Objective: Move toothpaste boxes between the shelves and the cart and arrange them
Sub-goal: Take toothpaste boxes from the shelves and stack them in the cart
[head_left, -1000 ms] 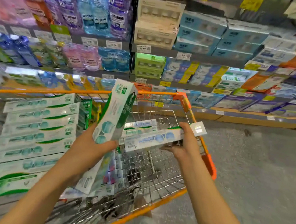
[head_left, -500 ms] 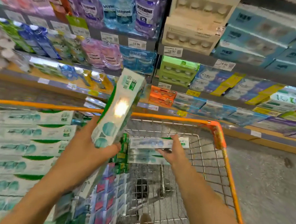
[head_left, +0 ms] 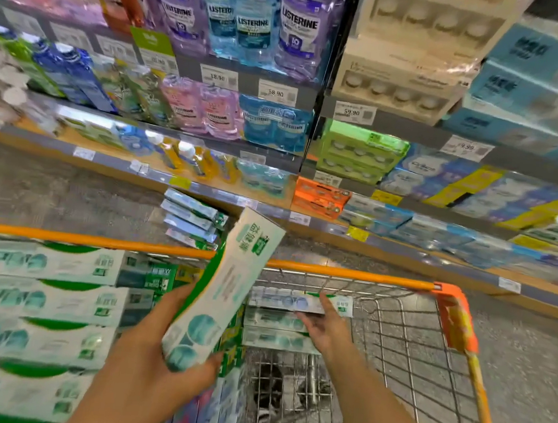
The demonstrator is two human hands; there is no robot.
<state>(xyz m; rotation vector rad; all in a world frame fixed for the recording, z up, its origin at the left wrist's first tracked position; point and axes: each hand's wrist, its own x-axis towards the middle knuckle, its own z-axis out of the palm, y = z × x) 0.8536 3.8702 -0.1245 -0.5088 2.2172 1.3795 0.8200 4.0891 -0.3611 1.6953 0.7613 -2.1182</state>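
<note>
Store shelving (head_left: 242,85) filled the background, mouthwash bottles (head_left: 252,22) at the 11 o'clock side and boxed goods at 1 o'clock, with an orange-rimmed wire cart (head_left: 406,331) pulled up below. Rows of green-and-white boxes (head_left: 34,299) were stacked lengthwise across the cart's 9 o'clock side. One toothpaste box (head_left: 224,288) was held by the left hand (head_left: 154,367), whose grip was wrapped round its lower end; its long axis ran from 7 o'clock up to 1 o'clock, the top end tilted toward the shelves and raised above the cart rim. Toward 3 o'clock, a second box (head_left: 299,301) was being set flat on a short stack (head_left: 275,331) inside the cart, its length lying 9 to 3 o'clock, with the right hand (head_left: 323,329) on it; whether that grip was pinching or only pressing could not be told. A slip seemed likely: the raised box was gripped only at one end and could swing or drop, and a careless push could topple the narrow stack.
</note>
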